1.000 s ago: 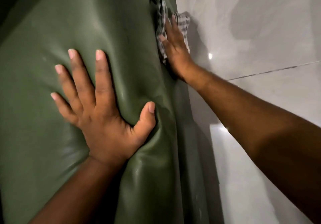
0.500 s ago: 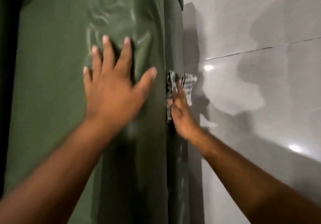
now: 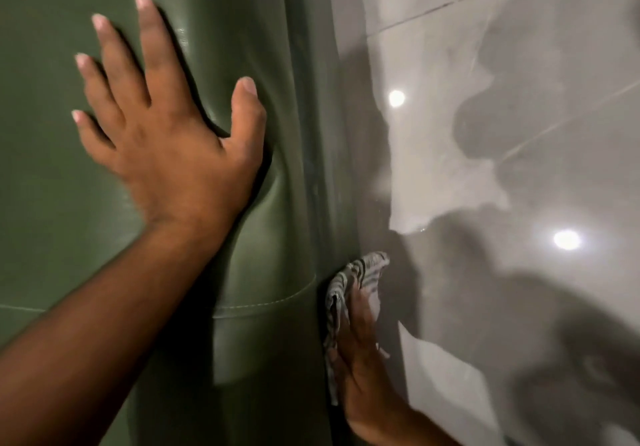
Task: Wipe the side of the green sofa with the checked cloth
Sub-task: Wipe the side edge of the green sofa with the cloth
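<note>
The green sofa [image 3: 62,220] fills the left half of the view, its leather shiny and creased. My left hand [image 3: 169,134] lies flat on its top surface with fingers spread, pressing a dent into the leather. My right hand [image 3: 363,366] presses the checked cloth [image 3: 346,279] flat against the sofa's narrow side face at the lower middle. The cloth's top bunches above my fingertips; most of it is hidden under my palm.
A glossy grey tiled floor [image 3: 502,134] lies to the right of the sofa, with grout lines, two bright light reflections and dark shadows. A stitched seam [image 3: 256,305] crosses the sofa below my left wrist.
My right hand has slid the cloth along the sofa's side towards me, from the far end to the near part. My left hand stayed pressed on the top.
</note>
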`<state>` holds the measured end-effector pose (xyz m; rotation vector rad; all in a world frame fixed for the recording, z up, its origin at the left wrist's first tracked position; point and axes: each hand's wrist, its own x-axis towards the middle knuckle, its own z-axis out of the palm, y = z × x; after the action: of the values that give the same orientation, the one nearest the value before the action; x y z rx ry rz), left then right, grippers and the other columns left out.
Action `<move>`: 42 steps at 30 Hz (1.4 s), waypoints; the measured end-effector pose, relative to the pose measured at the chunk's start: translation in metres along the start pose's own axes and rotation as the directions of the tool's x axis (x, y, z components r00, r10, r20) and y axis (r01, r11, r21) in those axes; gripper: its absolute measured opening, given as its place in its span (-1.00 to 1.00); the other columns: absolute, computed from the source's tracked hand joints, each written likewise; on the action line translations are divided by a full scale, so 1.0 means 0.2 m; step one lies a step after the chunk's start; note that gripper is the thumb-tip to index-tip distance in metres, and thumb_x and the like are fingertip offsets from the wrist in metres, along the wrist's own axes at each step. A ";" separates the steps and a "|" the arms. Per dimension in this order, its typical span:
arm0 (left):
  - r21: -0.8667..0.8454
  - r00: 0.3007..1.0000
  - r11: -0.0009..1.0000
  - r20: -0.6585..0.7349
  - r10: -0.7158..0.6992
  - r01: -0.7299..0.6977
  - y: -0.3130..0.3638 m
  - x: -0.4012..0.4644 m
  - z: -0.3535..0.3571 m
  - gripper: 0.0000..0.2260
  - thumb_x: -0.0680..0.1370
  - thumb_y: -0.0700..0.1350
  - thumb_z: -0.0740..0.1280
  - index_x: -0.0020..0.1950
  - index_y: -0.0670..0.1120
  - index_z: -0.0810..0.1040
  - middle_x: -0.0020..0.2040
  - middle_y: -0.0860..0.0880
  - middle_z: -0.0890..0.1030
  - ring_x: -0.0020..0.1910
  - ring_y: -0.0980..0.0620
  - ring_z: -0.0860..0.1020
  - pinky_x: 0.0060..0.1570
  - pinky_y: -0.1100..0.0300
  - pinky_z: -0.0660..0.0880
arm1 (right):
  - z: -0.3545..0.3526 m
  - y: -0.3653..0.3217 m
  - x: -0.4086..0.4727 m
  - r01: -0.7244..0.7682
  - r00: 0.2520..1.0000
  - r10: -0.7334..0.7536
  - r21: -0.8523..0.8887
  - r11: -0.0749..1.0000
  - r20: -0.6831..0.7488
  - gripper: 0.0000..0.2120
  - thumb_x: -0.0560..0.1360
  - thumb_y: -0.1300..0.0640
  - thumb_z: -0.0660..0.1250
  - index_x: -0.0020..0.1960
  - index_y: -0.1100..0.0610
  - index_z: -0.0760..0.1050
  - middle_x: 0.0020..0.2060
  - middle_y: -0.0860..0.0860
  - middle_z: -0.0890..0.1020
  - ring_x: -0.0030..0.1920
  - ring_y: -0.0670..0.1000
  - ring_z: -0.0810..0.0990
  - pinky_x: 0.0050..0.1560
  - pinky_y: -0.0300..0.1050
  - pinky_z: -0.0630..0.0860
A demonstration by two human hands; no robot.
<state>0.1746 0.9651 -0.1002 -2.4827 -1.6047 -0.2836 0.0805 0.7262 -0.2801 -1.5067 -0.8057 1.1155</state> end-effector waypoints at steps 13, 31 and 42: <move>0.013 0.999 0.999 0.012 0.034 -0.034 -0.05 0.02 0.01 -0.20 0.52 0.39 -0.01 0.65 -0.04 0.06 0.65 -0.08 0.17 0.64 -0.14 0.17 0.57 -0.20 0.18 | -0.37 -0.34 1.39 0.063 0.984 -0.055 0.043 0.997 -0.171 -0.52 0.66 0.08 0.09 0.54 0.11 0.11 0.59 0.19 -0.01 0.59 0.24 -0.07 0.53 0.35 0.01; 0.101 0.999 0.995 -0.030 -0.019 0.022 -0.02 0.01 0.01 -0.23 0.52 0.34 0.11 0.65 0.03 0.05 0.68 -0.10 0.08 0.66 -0.22 0.04 0.56 -0.31 -0.01 | -0.26 -0.18 0.78 0.193 0.980 -0.197 -0.090 0.977 -0.042 -0.51 0.61 -0.09 -0.02 0.47 -0.14 -0.14 0.57 0.05 -0.11 0.54 -0.01 -0.24 0.56 0.09 -0.16; -0.034 0.917 0.997 0.390 0.081 -0.074 -0.29 -0.91 -0.47 -0.18 0.50 0.33 0.16 0.65 -0.01 0.02 0.68 -0.19 -0.02 0.67 -0.24 -0.06 0.60 -0.23 -0.02 | -0.10 -0.15 0.10 -0.050 0.998 0.054 0.094 0.994 -0.035 -0.55 0.65 0.25 0.12 0.52 0.23 0.14 0.55 0.15 0.16 0.55 0.15 0.14 0.56 -0.02 0.07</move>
<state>0.0433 0.8058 -0.0528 -2.7389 -1.6313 0.2295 0.1078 0.7432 -0.2558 -1.4733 -0.6831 1.1449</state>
